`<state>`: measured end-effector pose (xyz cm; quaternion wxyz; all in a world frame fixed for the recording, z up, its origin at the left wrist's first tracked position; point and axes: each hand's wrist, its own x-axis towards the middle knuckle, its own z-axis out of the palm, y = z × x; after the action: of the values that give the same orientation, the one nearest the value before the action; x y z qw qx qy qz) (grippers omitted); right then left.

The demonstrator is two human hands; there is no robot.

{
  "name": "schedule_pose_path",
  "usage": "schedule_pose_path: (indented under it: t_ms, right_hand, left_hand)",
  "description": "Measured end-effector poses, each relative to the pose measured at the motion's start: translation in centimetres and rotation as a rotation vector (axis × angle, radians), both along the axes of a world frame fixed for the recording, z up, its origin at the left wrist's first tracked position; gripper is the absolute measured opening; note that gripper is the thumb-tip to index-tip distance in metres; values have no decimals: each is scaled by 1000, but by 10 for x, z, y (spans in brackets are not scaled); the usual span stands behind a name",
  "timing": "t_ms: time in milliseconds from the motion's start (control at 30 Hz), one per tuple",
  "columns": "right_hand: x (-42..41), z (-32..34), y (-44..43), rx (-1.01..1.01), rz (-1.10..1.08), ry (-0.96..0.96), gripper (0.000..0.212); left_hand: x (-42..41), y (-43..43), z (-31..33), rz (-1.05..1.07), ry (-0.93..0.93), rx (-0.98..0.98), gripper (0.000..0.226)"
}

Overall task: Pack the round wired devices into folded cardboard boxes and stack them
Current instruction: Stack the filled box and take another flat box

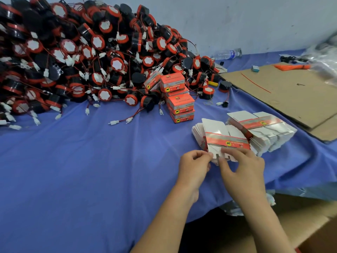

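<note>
A large heap of round black-and-red wired devices [82, 52] covers the far left of the blue cloth. Packed orange boxes [179, 101] stand stacked at the heap's right foot. Two fanned piles of flat white-and-orange box blanks lie near me, one [215, 136] by my hands and one [262, 128] to its right. My left hand [194, 167] and my right hand [242, 165] both pinch the near flaps of the top flat box blank [228, 143] on the nearer pile.
A brown cardboard sheet [284, 92] lies at the right, with orange ties [291, 67] and a small teal item [255, 68] on it. A plastic water bottle [227, 54] lies by the wall. Crumpled clear plastic [322, 52] fills the far right corner. An open carton [300, 225] sits below the table edge.
</note>
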<state>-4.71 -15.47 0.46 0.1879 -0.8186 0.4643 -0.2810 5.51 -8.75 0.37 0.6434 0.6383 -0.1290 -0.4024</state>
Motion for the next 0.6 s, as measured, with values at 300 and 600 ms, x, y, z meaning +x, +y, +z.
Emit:
schedule_pose_path:
  t_ms: [300,600]
  right_hand:
    - [-6,30,6,220,37,-297,59]
    - [43,48,68,228,371,-394,91]
  left_hand:
    - [15,44,33,15,158,-288,10]
    - [35,140,47,189,-288,-130,43]
